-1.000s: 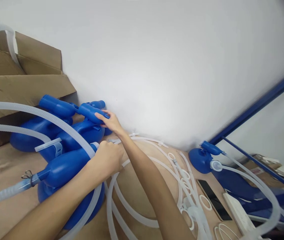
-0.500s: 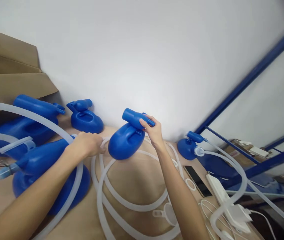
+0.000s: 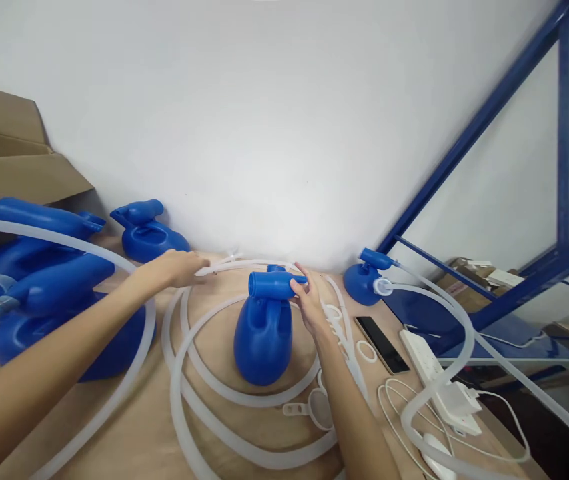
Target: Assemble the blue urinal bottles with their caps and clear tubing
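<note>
Near the middle of the table, my right hand (image 3: 307, 297) grips the spout end of a blue plastic bottle (image 3: 263, 343), whose rounded body hangs down over coiled hose. My left hand (image 3: 180, 268) is closed on the translucent hose (image 3: 244, 265) close to the wall. The hose lies in wide loops around the held bottle. A clear round cap with a strap (image 3: 319, 408) lies beside my right forearm. More blue bottles stand at the left, one (image 3: 151, 240) against the wall and a large one (image 3: 69, 330) behind my left forearm.
At the right are a small blue bottle with a hose (image 3: 361, 283), a phone (image 3: 381, 343), a white power strip (image 3: 427, 367) with cables, and a blue metal frame (image 3: 469, 133). A cardboard box (image 3: 9, 177) stands at the far left.
The bottle in my right hand has moved down and turned, its body now below the spout. My left hand has shifted slightly left in view. The camera view has shifted too.
</note>
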`<state>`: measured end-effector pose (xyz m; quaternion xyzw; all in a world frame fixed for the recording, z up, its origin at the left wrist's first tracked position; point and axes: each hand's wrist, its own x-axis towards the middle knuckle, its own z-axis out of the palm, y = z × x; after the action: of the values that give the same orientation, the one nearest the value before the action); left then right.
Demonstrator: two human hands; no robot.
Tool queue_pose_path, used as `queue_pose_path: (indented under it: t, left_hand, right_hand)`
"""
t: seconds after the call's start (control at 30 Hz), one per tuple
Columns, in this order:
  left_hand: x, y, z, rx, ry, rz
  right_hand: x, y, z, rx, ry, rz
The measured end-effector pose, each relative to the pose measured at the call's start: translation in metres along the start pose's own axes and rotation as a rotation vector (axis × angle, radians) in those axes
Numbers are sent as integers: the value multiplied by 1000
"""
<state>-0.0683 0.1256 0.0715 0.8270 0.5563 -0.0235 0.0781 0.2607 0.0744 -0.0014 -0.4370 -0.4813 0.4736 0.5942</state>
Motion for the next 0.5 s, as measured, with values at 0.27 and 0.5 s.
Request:
queue_pose_path:
  t: [0.27, 0.5]
  left_hand:
    - [22, 79, 5, -605, -169, 352]
    - [4, 97, 43, -712, 178, 404]
  right_hand:
    - [7, 27, 10, 205, -93, 33]
    - [15, 9, -30, -704, -190, 37]
